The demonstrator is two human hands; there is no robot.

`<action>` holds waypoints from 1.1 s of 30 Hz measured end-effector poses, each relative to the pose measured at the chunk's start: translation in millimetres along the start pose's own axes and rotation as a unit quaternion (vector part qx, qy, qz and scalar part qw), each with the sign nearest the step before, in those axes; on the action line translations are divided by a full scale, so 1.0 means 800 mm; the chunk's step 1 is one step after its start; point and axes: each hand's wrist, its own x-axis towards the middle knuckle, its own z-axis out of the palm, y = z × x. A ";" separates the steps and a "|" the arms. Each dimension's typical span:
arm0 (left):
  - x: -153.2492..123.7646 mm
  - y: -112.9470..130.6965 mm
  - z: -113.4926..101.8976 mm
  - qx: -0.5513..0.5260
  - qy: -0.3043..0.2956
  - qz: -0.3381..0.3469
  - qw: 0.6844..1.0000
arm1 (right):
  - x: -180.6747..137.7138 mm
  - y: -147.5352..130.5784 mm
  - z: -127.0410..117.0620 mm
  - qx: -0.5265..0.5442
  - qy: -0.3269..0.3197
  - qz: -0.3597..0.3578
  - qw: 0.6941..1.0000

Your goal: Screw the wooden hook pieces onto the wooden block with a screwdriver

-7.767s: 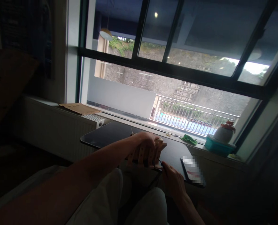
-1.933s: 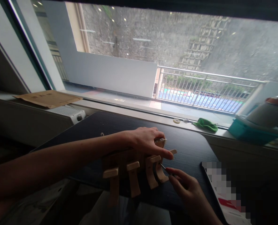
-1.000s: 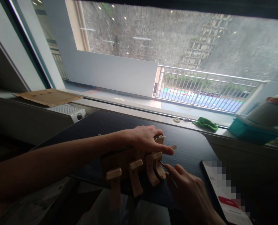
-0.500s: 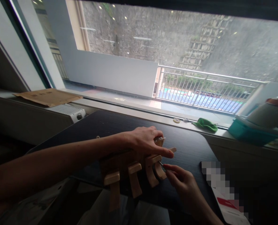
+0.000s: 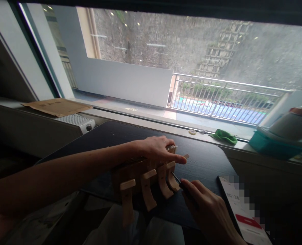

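A wooden rack [image 5: 132,172] with several curved wooden hooks [image 5: 148,192] lies at the near side of the dark table, its hooks facing me. My left hand [image 5: 157,148] grips the rack from above near its right end; the thumb points right and the other fingers curl over the far side, partly hidden. In my right hand [image 5: 205,204] is a screwdriver [image 5: 175,177] with a dark handle and thin shaft. Its tip meets the rightmost hook [image 5: 172,180], though the screw itself is too small to make out.
Right of my right hand lies a phone [image 5: 236,199] showing a timer, partly blurred. The window sill holds a green cloth [image 5: 222,136], a small tape roll [image 5: 192,132] and a teal box [image 5: 275,144]. A brown envelope [image 5: 60,106] lies at the left. The dark table [image 5: 202,153] runs up to the sill.
The rack has tilted, its hooks shifting slightly up and right in view. My right hand has turned and moved a little down and right, showing more of the screwdriver handle.
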 end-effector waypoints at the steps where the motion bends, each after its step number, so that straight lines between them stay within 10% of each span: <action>1: 0.000 0.000 0.000 0.001 0.000 -0.001 1.000 | 0.001 0.000 -0.003 -0.057 0.014 -0.037 0.998; 7: -0.001 0.000 0.001 0.001 0.002 0.000 1.000 | 0.009 0.000 -0.014 -0.209 0.021 -0.153 0.966; 13: -0.002 0.001 0.000 -0.009 0.005 0.004 1.000 | -0.003 0.013 0.012 -0.138 0.048 -0.147 0.978; 18: -0.004 0.006 0.001 0.000 0.012 0.006 1.000 | -0.013 0.011 0.032 0.080 0.085 0.045 0.992; 24: -0.005 0.008 0.000 0.005 0.011 0.003 1.000 | -0.006 -0.003 0.022 0.338 -0.014 0.326 0.883; 30: -0.002 0.005 -0.002 0.001 -0.002 -0.010 1.000 | -0.001 -0.005 0.010 0.002 0.002 0.088 0.996; 33: -0.003 0.003 -0.001 0.000 -0.001 -0.005 1.000 | 0.005 -0.003 0.000 -0.162 0.003 -0.082 0.983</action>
